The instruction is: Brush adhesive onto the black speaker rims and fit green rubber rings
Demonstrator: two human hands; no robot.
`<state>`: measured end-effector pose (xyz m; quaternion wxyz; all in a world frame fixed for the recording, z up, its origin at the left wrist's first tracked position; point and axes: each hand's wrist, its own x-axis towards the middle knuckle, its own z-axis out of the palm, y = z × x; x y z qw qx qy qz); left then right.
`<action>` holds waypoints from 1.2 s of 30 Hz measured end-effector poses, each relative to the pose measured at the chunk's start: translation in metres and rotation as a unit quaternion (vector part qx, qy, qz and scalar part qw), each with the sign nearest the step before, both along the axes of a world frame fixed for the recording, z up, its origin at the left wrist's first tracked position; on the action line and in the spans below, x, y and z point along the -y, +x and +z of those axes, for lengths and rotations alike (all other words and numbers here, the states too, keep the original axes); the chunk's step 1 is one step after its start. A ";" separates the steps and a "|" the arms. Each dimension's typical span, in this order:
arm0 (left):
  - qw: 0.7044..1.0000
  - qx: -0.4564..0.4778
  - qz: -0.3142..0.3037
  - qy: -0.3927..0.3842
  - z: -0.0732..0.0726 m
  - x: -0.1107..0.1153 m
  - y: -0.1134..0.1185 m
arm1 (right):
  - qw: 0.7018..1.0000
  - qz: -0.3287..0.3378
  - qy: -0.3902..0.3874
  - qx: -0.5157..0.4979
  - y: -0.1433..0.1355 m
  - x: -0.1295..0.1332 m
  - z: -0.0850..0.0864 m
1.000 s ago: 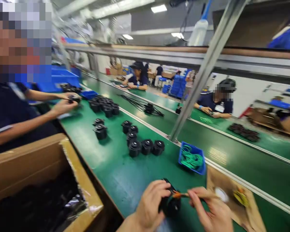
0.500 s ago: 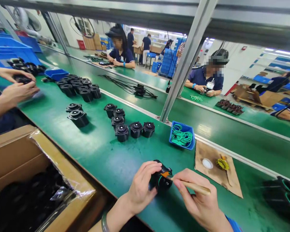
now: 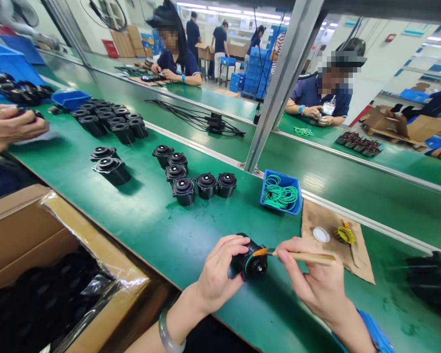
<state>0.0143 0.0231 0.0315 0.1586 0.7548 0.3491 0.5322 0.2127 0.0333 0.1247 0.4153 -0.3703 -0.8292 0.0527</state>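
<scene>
At the far left edge, a co-worker's hands (image 3: 11, 127) hold a dark part, partly cut off by the frame. Above them in the upper left is a blue bin (image 3: 14, 56), and below, filling the lower left, a cardboard box (image 3: 18, 211) holds dark parts. Further right, a cluster of black parts (image 3: 122, 133) stands on the green counter (image 3: 158, 235), with a pair of black parts (image 3: 113, 170) nearer you. Six more housings (image 3: 183, 192) stand upright around the middle of the frame.

Your left hand (image 3: 220, 274), with a bracelet (image 3: 166, 336) on its wrist, is clamped around a black housing (image 3: 252, 262) just below and right of centre. The housing is tilted, its end facing right, and carries a green ring (image 3: 247, 267). Above it, a blue tray (image 3: 299, 208) holds loose green rings (image 3: 280, 195).

Your hands are apart: your right hand (image 3: 312, 277) grips a wooden-handled brush (image 3: 310, 257), its orange tip against the housing near the ring. Behind it, at upper right, a badge (image 3: 329, 108) hangs on a co-worker's shirt, its print too small to read. Brown cardboard (image 3: 327, 218) on the counter bears a white disc (image 3: 321, 235) and a yellow container (image 3: 344, 235), any lettering unreadable. At the right edge, blurred black housings (image 3: 428, 282) show green rings.
</scene>
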 end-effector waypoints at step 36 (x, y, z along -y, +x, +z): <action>0.979 -0.064 -0.072 -0.180 0.027 -0.021 0.002 | 0.982 0.160 -0.092 0.047 0.007 -0.002 0.008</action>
